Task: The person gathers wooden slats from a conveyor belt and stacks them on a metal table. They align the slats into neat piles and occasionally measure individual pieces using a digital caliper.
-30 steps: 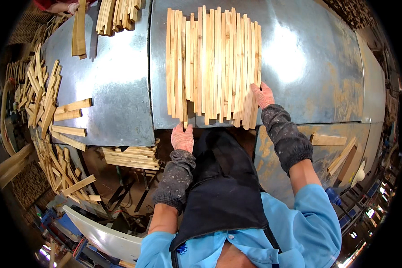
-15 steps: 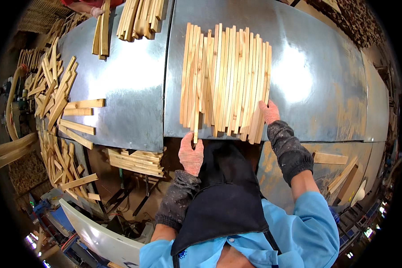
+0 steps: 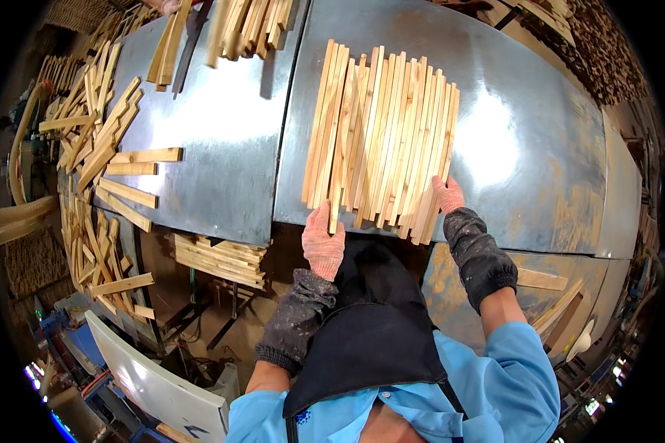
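A row of long, pale wooden strips lies side by side on the metal table in front of me, their near ends uneven. At the row's near left, one strip sticks out toward me. My left hand, in a pinkish knit glove, is closed around that strip's near end, thumb and fingers on either side of it. On the row's right edge, my right hand, gloved alike, grips the outermost strips near their lower end. Its fingertips press in from the side and are partly hidden.
The metal tabletop has a seam left of the row. Loose wooden pieces are heaped at the far left. Another person's hand is by strips at the top. A stack of strips sits below the table edge.
The protruding strip has shifted slightly away from me, with my left hand following it. My right hand stays at the row's edge. At the top left, the other person's strips have moved.
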Motion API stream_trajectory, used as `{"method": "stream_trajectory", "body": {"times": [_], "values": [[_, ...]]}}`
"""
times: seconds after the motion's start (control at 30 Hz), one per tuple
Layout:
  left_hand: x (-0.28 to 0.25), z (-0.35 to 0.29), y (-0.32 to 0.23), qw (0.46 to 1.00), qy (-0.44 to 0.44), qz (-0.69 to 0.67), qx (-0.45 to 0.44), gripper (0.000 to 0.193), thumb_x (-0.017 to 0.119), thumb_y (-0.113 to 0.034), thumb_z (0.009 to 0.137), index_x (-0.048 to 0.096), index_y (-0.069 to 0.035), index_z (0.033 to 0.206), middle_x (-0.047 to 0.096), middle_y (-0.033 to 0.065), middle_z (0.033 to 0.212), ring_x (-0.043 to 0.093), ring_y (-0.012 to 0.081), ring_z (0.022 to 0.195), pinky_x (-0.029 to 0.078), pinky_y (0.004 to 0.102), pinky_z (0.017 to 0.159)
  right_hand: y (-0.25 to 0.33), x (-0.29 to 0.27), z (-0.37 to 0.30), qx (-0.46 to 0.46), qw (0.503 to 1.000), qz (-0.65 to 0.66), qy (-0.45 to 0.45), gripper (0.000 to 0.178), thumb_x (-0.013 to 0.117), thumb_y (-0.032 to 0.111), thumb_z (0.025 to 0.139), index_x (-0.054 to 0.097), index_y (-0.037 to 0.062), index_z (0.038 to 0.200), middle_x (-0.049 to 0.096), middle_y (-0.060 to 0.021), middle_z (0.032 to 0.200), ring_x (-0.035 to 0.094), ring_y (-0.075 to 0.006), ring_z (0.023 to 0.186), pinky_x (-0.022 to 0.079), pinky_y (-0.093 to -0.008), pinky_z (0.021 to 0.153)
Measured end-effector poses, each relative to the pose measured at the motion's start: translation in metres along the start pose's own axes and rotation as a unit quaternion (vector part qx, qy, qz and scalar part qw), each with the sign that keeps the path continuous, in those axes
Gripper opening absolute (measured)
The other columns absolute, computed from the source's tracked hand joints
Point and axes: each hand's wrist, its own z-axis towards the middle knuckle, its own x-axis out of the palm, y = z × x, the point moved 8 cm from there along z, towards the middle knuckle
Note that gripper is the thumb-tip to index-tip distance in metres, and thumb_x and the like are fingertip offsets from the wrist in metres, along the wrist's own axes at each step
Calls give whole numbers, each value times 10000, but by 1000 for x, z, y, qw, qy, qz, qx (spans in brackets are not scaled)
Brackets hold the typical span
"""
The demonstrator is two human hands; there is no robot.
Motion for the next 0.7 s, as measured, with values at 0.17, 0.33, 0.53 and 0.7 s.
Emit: {"method": "stream_trajectory", "body": {"times": [0.17,0.33,0.53,0.7], "values": [[-6,0,-10,998,-36,3,47,570,753,-27,881,633,0,1437,682,234,1306,665,401,1214,553,438,1035,-7,1,8,-4,1000,-1,10,659,702,422,1029,565,12,1527,708,-166,1345,697,-281,1129,550,-406,978],[-14,2,-18,997,-49,-46,29,542,757,-22,899,644,5,1428,686,203,1318,680,351,1210,554,413,1033,-6,0,6,-12,1000,-3,12,649,689,408,1039,555,-4,1522,696,-174,1366,693,-287,1154,545,-407,993],[-34,17,-47,989,-93,-110,39,472,755,-29,939,669,8,1401,691,188,1320,713,289,1136,583,367,953,9,0,-6,-9,1000,1,22,671,694,422,1038,553,-31,1513,690,-187,1380,671,-297,1197,511,-399,1031],[-58,44,-84,976,-132,-165,47,414,754,-67,976,688,10,1377,704,172,1291,714,249,1076,590,353,881,15,-3,-8,-20,998,-45,25,634,689,424,1035,594,-31,1467,708,-191,1340,682,-304,1170,521,-402,1013]]}}
